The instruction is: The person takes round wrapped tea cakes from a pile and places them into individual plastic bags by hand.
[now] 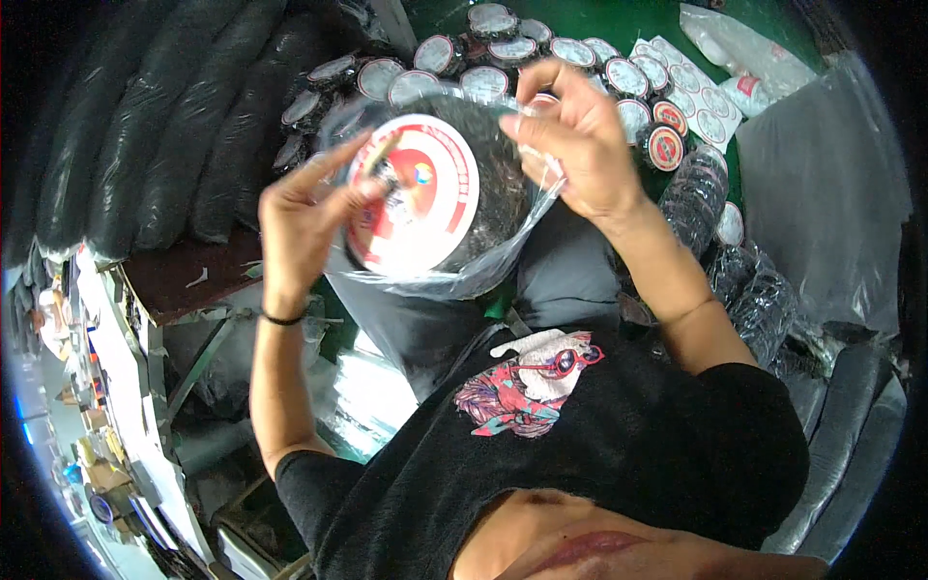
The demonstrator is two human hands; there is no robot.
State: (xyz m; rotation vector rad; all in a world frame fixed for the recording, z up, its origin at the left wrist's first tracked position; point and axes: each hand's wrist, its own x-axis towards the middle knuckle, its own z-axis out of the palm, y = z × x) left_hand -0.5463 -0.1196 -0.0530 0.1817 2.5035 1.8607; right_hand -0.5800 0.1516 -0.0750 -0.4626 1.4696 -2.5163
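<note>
A clear plastic bag (471, 286) is held up in front of me, above my thighs. Inside or behind its film is a bundle of dark, fibrous-looking material (500, 188). A large round red-and-white printed label (442, 217) covers the bundle's left part. My right hand (580, 141) grips the bag's right rim with its lower fingers, thumb and index finger apart. Over the label's left edge reach the thumb and fingers of my left hand (308, 206); motion blur hides whether they pinch the film or the label.
Many round dark packs with labels (486, 83) lie piled beyond the bag. A sheet of round stickers (689, 90) is at the right, near a film-wrapped stack (696, 196). Long black wrapped rolls (167, 123) fill the left. A grey sheet-like panel (819, 196) stands right.
</note>
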